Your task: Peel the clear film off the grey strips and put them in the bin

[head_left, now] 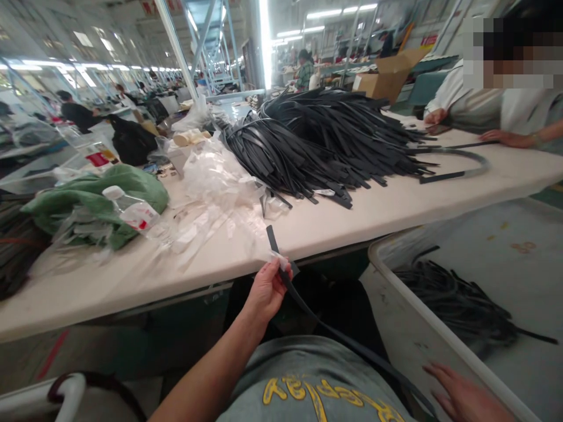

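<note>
My left hand (269,288) is closed around one end of a long black strap (347,339), just off the table's front edge. A small whitish piece (278,259) shows at the fingertips; whether it is tape or plastic I cannot tell. From there the strap slopes down to the right across my lap. My right hand (468,394) is low at the right, its fingers stretched out and apart, close to the strap's lower part. A large heap of similar black straps (316,140) lies on the table (334,231) in front of me.
A white bin (396,293) at my right holds a tangle of black straps (466,305). To the left lie a plastic bottle (136,212), green cloth (97,196) and clear plastic bags (220,170). Across the table at right, a co-worker's hand (505,139) touches a strap. A cardboard box (387,76) stands behind.
</note>
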The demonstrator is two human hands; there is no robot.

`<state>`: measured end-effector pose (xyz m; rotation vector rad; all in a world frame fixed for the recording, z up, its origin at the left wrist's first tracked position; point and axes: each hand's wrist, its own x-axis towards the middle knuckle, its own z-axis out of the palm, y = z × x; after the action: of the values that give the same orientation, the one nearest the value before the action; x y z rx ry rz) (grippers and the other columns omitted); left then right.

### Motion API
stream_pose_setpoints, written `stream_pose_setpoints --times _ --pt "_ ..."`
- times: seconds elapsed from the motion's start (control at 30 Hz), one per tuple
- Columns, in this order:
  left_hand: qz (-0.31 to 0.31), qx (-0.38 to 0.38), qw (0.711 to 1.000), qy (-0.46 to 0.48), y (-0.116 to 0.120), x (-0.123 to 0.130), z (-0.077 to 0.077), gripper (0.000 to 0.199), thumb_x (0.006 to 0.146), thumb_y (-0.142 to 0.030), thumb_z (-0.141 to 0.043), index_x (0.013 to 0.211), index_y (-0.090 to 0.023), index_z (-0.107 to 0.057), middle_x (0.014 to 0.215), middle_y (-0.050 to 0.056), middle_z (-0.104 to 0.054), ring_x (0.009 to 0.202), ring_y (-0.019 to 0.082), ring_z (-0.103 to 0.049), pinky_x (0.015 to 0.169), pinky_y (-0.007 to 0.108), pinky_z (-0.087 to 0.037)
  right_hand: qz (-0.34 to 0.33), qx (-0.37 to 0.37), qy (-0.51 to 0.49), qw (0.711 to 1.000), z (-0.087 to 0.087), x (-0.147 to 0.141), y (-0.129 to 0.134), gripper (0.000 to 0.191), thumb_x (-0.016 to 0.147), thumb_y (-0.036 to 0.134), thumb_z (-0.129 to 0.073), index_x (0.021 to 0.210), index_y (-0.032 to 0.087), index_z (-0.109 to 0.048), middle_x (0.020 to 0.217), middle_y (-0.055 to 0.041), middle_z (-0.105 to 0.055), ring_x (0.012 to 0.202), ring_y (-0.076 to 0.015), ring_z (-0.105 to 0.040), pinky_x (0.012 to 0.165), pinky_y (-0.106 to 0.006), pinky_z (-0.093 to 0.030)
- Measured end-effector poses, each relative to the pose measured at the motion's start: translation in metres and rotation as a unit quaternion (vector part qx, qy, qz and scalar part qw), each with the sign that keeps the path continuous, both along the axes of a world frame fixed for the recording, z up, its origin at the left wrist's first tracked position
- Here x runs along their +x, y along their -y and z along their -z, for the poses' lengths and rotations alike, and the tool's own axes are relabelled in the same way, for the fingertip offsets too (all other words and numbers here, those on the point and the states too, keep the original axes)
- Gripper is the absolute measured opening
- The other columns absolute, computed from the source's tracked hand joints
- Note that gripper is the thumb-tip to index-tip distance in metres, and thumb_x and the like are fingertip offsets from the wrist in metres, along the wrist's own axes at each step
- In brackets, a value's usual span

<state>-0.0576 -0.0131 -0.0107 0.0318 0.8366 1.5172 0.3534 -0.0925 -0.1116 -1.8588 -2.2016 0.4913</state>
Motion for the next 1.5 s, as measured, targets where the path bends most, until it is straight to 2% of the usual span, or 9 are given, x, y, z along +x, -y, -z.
stream_pose_setpoints --times 0.1,0.17,0.23,0.33,0.5,0.63,0.73,0.93,1.5 --pt "0.019 0.005 1.000 -0.013 0.014 0.009 0.002 0.024 0.068 -0.028 -0.083 0.078 -0.011 -0.070 0.073 0.004 -0.069 0.064 0.010 -0.064 0.069 0.023 -0.056 -0.071 -0.126 -0.115 0.983 -0.046 -0.100 -0.036 0.053 0.086 0.050 -0.049 0.128 0.021 -0.059 0.132 -0.0128 -0.061 0.117 -0.0309 -0.061 0.101 -0.047 -0.047" --pt "0.027 0.011 0.999 -0.036 0.021 0.013 0.001 0.028 0.065 -0.031 -0.085 0.078 -0.011 -0.071 0.073 0.003 -0.069 0.066 0.010 -0.064 0.071 0.023 -0.054 -0.174 -0.196 -0.234 0.936 -0.076 -0.172 -0.052 0.052 0.090 0.045 -0.050 0.137 0.022 -0.049 0.132 -0.0102 -0.061 0.120 -0.0261 -0.058 0.104 -0.042 -0.044" --pt "0.034 0.026 0.996 -0.084 0.026 0.014 -0.001 0.029 0.066 -0.033 -0.084 0.079 -0.011 -0.072 0.075 0.004 -0.070 0.068 0.011 -0.064 0.071 0.022 -0.052 -0.237 -0.245 -0.325 0.882 -0.098 -0.229 -0.062 0.044 0.089 0.038 -0.052 0.129 0.019 -0.053 0.115 -0.0093 -0.068 0.104 -0.0233 -0.065 0.091 -0.035 -0.051" --pt "0.014 0.050 0.987 -0.150 0.031 0.005 -0.006 0.031 0.068 -0.035 -0.082 0.083 -0.010 -0.073 0.080 0.006 -0.073 0.073 0.014 -0.066 0.073 0.023 -0.050 -0.225 -0.266 -0.364 0.864 -0.111 -0.265 -0.071 0.032 0.093 0.036 -0.044 0.112 0.015 -0.059 0.074 -0.0009 -0.065 0.058 -0.0136 -0.061 0.056 -0.024 -0.048" --pt "-0.042 -0.001 0.996 -0.084 0.032 -0.022 -0.005 0.027 0.070 -0.035 -0.081 0.083 -0.015 -0.070 0.091 0.006 -0.075 0.082 0.017 -0.070 0.075 0.025 -0.053 -0.146 -0.222 -0.362 0.893 -0.116 -0.226 -0.067 0.043 0.098 0.050 -0.037 0.110 0.016 -0.060 0.054 0.0068 -0.049 0.041 -0.0087 -0.043 0.042 -0.020 -0.033" --pt "-0.035 -0.024 0.998 -0.045 0.031 -0.028 0.005 0.021 0.076 -0.033 -0.076 0.084 -0.015 -0.069 0.089 0.006 -0.075 0.080 0.016 -0.071 0.071 0.023 -0.055 -0.181 -0.209 -0.292 0.915 -0.124 -0.196 -0.049 0.043 0.098 0.050 -0.035 0.094 0.017 -0.064 0.052 0.0051 -0.050 0.041 -0.0095 -0.043 0.043 -0.021 -0.034" --pt "-0.022 -0.030 0.998 -0.040 0.033 -0.024 0.008 0.022 0.076 -0.033 -0.076 0.086 -0.015 -0.069 0.087 0.006 -0.075 0.080 0.016 -0.071 0.072 0.025 -0.055 -0.205 -0.199 -0.255 0.924 -0.125 -0.197 -0.040 0.043 0.099 0.046 -0.034 0.082 0.018 -0.062 0.053 0.0040 -0.052 0.043 -0.0101 -0.046 0.046 -0.023 -0.037" --pt "-0.009 -0.008 0.996 -0.083 0.039 -0.021 0.010 0.030 0.068 -0.035 -0.082 0.085 -0.014 -0.069 0.089 0.006 -0.075 0.077 0.015 -0.069 0.074 0.025 -0.053 -0.203 -0.168 -0.237 0.935 -0.119 -0.209 -0.044 0.041 0.099 0.043 -0.035 0.081 0.019 -0.062 0.057 0.0032 -0.055 0.048 -0.0118 -0.051 0.054 -0.024 -0.040" --pt "-0.015 -0.022 0.995 -0.092 0.044 -0.025 0.017 0.031 0.065 -0.036 -0.084 0.083 -0.013 -0.070 0.085 0.006 -0.074 0.076 0.016 -0.068 0.071 0.026 -0.053 -0.233 -0.176 -0.216 0.932 -0.120 -0.204 -0.040 0.043 0.100 0.039 -0.034 0.068 0.020 -0.056 0.057 0.0030 -0.055 0.055 -0.0123 -0.054 0.062 -0.025 -0.041"
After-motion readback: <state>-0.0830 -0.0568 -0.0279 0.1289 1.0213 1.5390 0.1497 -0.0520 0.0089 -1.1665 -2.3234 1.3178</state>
